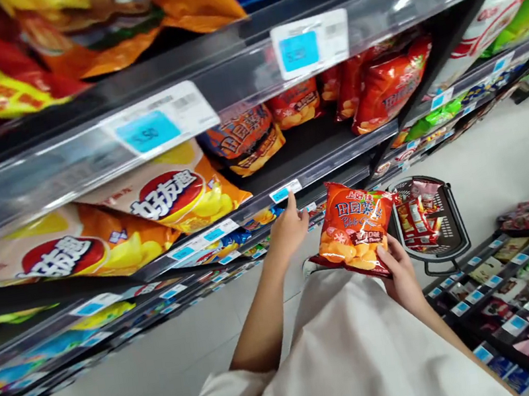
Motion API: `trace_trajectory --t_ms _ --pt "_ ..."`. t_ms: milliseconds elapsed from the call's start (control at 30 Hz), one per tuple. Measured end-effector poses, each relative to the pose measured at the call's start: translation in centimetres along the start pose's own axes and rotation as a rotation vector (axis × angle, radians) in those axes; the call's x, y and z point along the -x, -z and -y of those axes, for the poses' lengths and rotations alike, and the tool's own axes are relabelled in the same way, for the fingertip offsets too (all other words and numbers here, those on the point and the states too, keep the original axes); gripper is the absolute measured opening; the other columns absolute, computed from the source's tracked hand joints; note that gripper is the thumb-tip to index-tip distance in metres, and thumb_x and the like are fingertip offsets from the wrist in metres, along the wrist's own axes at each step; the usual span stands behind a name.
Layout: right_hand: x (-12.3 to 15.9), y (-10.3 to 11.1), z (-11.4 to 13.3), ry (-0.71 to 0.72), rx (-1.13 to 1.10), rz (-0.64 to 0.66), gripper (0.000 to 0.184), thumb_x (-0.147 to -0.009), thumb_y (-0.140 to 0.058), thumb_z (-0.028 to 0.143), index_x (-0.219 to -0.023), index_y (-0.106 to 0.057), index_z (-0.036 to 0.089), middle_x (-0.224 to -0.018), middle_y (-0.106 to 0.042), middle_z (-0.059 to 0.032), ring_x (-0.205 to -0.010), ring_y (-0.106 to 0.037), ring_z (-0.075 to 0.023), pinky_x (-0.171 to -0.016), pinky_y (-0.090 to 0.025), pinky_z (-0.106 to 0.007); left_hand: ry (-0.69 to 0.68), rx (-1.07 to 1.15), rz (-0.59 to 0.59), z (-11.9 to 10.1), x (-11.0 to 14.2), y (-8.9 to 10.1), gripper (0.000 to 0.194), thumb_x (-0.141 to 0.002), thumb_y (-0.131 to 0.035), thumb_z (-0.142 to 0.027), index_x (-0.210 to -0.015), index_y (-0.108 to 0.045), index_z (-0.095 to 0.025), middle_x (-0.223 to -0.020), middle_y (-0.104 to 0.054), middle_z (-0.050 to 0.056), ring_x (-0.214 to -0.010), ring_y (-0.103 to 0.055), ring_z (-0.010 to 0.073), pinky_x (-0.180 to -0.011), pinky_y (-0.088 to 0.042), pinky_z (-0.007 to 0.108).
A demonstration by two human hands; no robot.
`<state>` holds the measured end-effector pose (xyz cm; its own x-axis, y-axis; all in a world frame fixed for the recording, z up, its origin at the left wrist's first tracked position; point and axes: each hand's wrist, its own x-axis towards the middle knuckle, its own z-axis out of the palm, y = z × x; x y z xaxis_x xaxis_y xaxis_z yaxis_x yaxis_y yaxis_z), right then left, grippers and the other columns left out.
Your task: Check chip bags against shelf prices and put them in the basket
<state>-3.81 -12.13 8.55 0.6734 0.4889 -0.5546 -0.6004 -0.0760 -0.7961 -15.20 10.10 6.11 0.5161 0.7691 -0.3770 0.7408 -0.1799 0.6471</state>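
Note:
My right hand (pixel 398 269) grips the lower right edge of a red bag of potato chips (pixel 357 227), its printed front facing up. My left hand (pixel 288 229) holds nothing. Its index finger is stretched out to a small price tag (pixel 285 190) on the shelf edge, while the other fingers are partly bent; whether the fingertip touches the tag I cannot tell. Behind that edge stand an orange and brown snack bag (pixel 242 140) and several red chip bags (pixel 392 85). Two orange and cream chip bags (pixel 170 189) lie farther left.
A dark shopping basket (pixel 459 220) with red snack packs sits on the floor (pixel 508 152) beyond the chip bag. Low display shelves (pixel 503 280) with packets stand at the lower right. An upper shelf edge (pixel 243 61) with larger price tags juts out above.

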Motion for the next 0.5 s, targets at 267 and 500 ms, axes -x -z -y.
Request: trace_trajectory --t_ms 267,500 --pt "-2.9 4.0 5.7 -0.079 0.045 0.154 0.061 -0.065 -0.092 0.044 -0.118 -0.067 0.026 -0.116 -0.073 -0.0054 -0.093 -0.071 -0.0267 -0.060 -0.060 -0.030 0.181 1.067 0.410 -5.1 5.8 -6.0 0.071 -0.082 -0.069 -0.065 -0.131 -0.064 -0.014 -0.124 -0.070 0.015 -0.106 -0.069 0.0288 -0.086 -0.057 0.036" --pt "-4.6 4.3 7.9 -0.197 0.090 0.338 0.059 -0.071 -0.086 0.051 -0.122 -0.069 0.028 -0.109 -0.073 -0.0049 -0.078 -0.071 -0.0230 -0.051 -0.059 -0.030 0.337 1.165 0.156 -6.8 7.1 -6.9 0.071 -0.070 -0.083 -0.057 -0.125 -0.066 -0.017 -0.124 -0.071 0.014 -0.100 -0.072 0.0317 -0.075 -0.060 0.037"
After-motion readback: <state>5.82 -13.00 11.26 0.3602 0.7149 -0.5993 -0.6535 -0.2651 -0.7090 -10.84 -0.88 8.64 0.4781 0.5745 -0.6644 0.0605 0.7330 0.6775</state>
